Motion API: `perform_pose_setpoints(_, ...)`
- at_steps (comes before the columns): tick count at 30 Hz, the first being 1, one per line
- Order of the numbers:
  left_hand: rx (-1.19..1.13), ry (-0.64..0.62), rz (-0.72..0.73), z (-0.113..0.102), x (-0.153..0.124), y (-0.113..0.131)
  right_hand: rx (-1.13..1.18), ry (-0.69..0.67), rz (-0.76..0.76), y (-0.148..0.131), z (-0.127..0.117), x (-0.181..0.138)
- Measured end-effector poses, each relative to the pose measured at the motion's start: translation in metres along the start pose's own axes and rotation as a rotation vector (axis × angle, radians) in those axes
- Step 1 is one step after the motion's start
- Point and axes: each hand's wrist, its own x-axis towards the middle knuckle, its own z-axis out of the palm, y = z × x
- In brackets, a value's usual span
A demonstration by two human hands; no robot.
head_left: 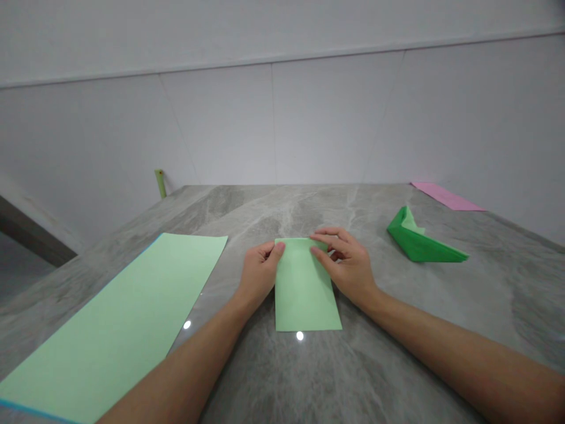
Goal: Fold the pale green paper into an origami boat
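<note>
A light green sheet of paper [304, 294], narrow and rectangular, lies in front of me with its far edge between my hands. My left hand [260, 265] pinches its far left corner, thumb on top and the other fingers curled at the side. At the far right corner, my right hand [346, 259] holds the paper between thumb and fingers, the index finger stretched along the far edge. Whether the paper has more than one layer I cannot tell. Parts of both hands' fingers are hidden behind the thumbs and the paper.
Larger light green sheets [128, 318] with a blue edge beneath lie at the left of the grey marbled table [282, 383]. A folded green paper shape [424, 244] sits at the right. Farther back is a pink sheet [448, 196]. A white wall [273, 123] closes off the back.
</note>
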Motion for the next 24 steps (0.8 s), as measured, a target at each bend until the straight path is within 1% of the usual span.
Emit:
perform_pose_setpoints(3,0.02,0.019,0.014,-0.0002,0.0003,-0.0003,0.018,0.013,0.016,0.0004,0.0003,0.0)
perform_pose_setpoints(5,0.016,0.032,0.014,-0.0003,0.0005,-0.0007,0.061,-0.01,0.013,0.0004,0.0005,0.0002)
perform_pose_setpoints(10,-0.089,0.023,-0.034,0.0006,-0.0007,-0.0006,0.151,-0.16,-0.046,-0.0024,0.001,-0.0008)
perform_pose_setpoints(13,-0.192,0.02,-0.079,0.0011,-0.0019,0.0011,0.176,-0.238,0.033,-0.0026,0.0016,-0.0031)
perform_pose_setpoints(16,-0.221,0.085,-0.087,0.0008,-0.0018,0.0042,0.156,-0.305,0.123,-0.0007,0.0019,-0.0055)
perform_pose_setpoints(19,-0.183,0.156,-0.068,0.0001,-0.001,0.0077,0.154,-0.329,0.145,0.0009,0.0014,-0.0066)
perform_pose_setpoints(24,-0.16,0.191,-0.06,-0.0001,-0.0004,0.007,0.179,-0.346,0.166,0.0,0.0007,-0.0076)
